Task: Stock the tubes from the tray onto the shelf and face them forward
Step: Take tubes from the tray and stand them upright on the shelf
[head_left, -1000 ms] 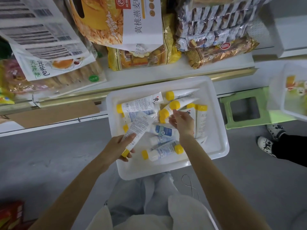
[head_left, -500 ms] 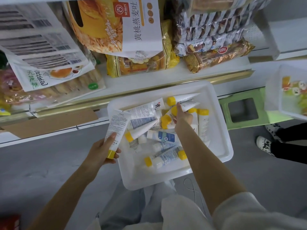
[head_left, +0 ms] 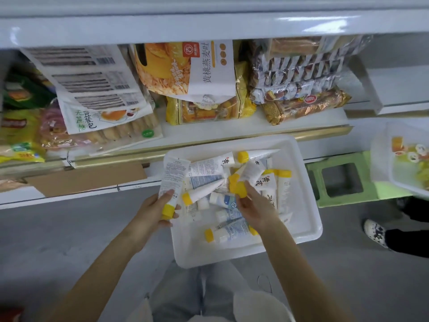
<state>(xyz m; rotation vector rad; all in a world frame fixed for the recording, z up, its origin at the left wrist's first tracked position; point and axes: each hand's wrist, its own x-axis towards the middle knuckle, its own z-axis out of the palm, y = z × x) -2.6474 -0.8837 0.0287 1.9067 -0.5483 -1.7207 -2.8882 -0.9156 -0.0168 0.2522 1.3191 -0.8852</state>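
Tray (head_left: pixel 304 201) holds jumbled yellow-capped tubes (head_left: pixel 206 168); left hand (head_left: pixel 153 214) grips one tube (head_left: pixel 173 177), right hand (head_left: pixel 255 210) pinches another tube (head_left: pixel 251 171) at its cap

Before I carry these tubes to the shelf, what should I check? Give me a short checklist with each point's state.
1. Left hand grips first tube near its cap: ok.
2. Right hand pinches second tube at its cap: ok.
3. First tube shows its front: not ok, small print shows.
4. Free room on shelf among snack bags: cannot tell.
5. More tubes lie in tray: ok.
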